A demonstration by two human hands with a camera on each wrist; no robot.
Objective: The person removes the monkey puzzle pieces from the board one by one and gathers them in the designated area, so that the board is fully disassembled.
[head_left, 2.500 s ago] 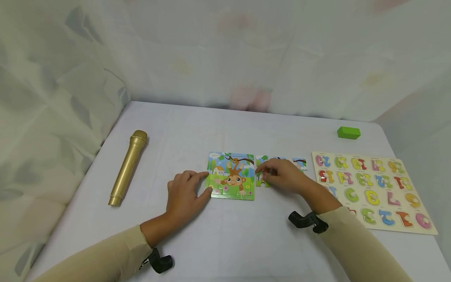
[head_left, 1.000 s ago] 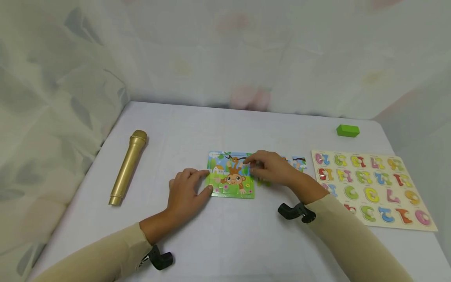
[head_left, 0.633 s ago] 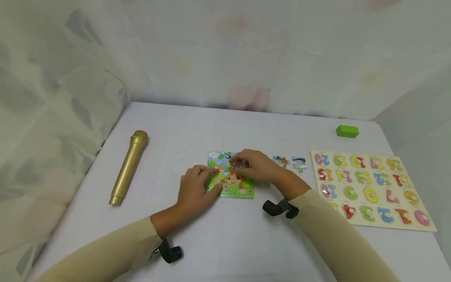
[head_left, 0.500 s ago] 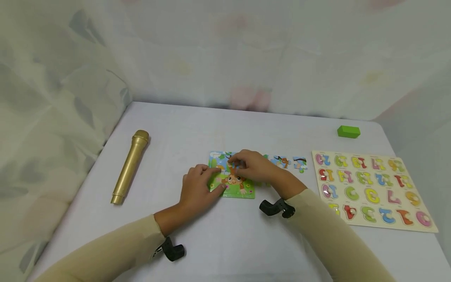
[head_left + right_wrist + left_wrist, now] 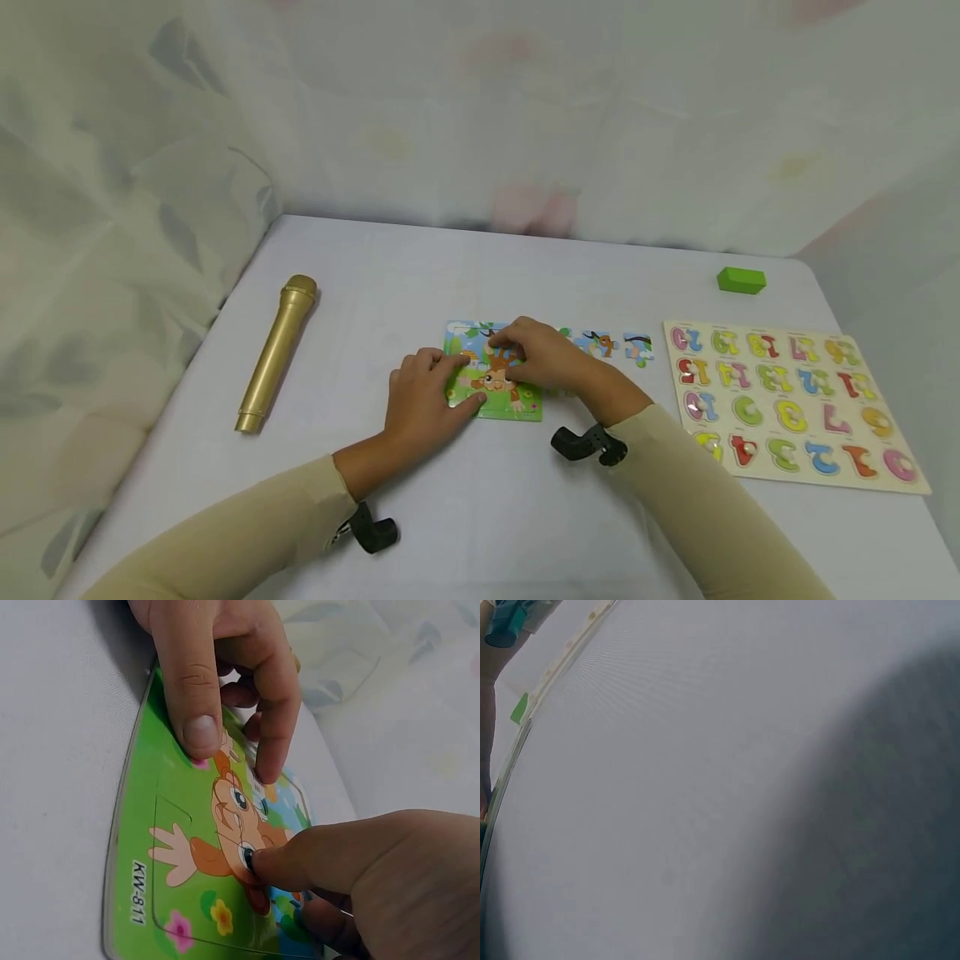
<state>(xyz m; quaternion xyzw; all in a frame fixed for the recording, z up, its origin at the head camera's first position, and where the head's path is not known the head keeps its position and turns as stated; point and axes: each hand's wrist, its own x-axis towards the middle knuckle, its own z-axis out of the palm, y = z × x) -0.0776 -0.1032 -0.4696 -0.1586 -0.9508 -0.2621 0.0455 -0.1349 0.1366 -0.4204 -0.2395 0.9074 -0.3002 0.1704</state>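
Now left hand (image 5: 422, 398) rests unclenched on the monkey puzzle (image 5: 493, 384); can't tell if right hand (image 5: 549, 357) grips. Sideways pressure could skew it!

Green-and-blue puzzle (image 5: 528, 411) printed with 1 brown monkey (image 5: 202, 859), pink and yellow flowers (image 5: 221, 916); gold microphone (image 5: 276, 354); green block (image 5: 741, 281); beige sleeves (image 5: 247, 533); cream board (image 5: 813, 423) with multicoloured numbers (image 5: 743, 451).

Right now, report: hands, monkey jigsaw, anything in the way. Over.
Left hand resting on monkey jigsaw. Right hand touching it too. Jigsaw flat on white table. Loose pieces to its right, no obstruction seen.
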